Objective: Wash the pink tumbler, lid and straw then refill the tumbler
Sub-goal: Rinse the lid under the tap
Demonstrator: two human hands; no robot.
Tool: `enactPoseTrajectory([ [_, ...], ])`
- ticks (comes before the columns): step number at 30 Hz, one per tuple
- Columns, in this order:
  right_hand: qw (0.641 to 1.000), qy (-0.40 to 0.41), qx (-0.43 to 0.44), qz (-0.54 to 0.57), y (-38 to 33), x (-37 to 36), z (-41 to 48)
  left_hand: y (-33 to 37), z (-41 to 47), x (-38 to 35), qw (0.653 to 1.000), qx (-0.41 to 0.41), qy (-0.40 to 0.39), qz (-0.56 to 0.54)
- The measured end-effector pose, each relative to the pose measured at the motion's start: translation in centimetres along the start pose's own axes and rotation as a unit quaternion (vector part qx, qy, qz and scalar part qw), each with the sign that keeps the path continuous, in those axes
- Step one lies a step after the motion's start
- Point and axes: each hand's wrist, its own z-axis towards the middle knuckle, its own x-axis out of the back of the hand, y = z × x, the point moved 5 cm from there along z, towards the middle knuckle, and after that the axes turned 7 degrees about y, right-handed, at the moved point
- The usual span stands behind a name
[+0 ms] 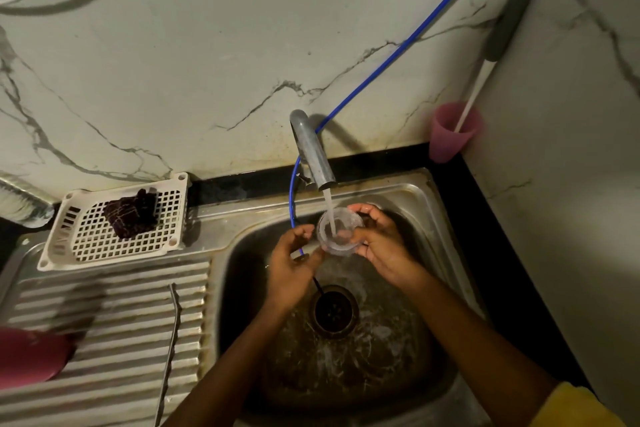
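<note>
From my seat at the far end, I put this at the lid-rinsing step: the clear lid (337, 246) sits under the running tap (313, 152), over the sink (415, 191) and above the drain (334, 310). The right hand (381, 243) grips it, with fingers over the far rim and thumb on the near side. The left hand (294, 263) is just beside the lid's left edge with curled fingers, but I cannot tell whether it pinches the rim or only hovers there. The pink tumbler (31, 357) is, as I judge it, the blurred pink shape on the drainboard (121, 340) at the lower left, partly cut off by the frame. The thin rod lying along the same ridges looks like the straw (171, 340). Next I would turn the lid so the water reaches its underside and rim, then set it down and take up the straw or tumbler (wet clear plastic slips, so keep a firm pinch). By count there is one lid, one straw, one tap and one blue hose (398, 52). There is also one white basket (62, 246) holding one dark scrubber (131, 215). There are two pink vessels: the tumbler and a smaller pink cup (446, 142) in the corner, which holds one brush (509, 17).
</note>
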Motion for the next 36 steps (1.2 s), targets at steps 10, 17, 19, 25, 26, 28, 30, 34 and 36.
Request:
enactPoseTrajectory([
  [10, 0.982, -0.023, 0.025, -0.186, -1.8, 1.1, 1.6, -2.4, -0.2, 0.2, 0.978, 0.189, 0.023, -0.088],
  [17, 0.973, -0.017, 0.063, -0.220, -4.1, 0.7, 2.2, -3.0, -0.8, -0.8, 0.944, 0.290, 0.018, -0.155],
  [19, 0.967, -0.059, 0.075, -0.237, -4.1, 0.2, 2.0, -3.0, -0.8, -1.3, 0.933, 0.313, -0.004, -0.178],
  [25, 0.979, -0.071, 0.064, -0.180, -2.9, 0.4, 1.7, -1.6, -1.0, -3.3, 0.910, 0.305, -0.087, -0.268],
  [26, 0.982, -0.068, 0.055, -0.166, -2.5, 0.4, 1.7, -1.3, -1.0, -3.4, 0.919, 0.281, -0.082, -0.264],
  [28, 0.989, -0.053, 0.036, -0.136, -2.0, 0.4, 1.3, -0.8, -1.0, -3.2, 0.949, 0.218, -0.060, -0.220],
  [30, 0.993, -0.039, 0.004, -0.111, -1.7, 0.4, 0.8, -0.6, -0.7, -2.8, 0.982, 0.134, -0.023, -0.133],
  [34, 0.998, -0.010, -0.069, -0.013, -0.7, 0.1, -0.4, -0.4, -0.5, -2.1, 0.994, -0.083, 0.003, 0.066],
  [36, 0.997, 0.007, -0.067, 0.032, 0.0, 0.1, -1.0, -0.4, -0.6, -2.4, 0.973, -0.189, -0.029, 0.128],
])
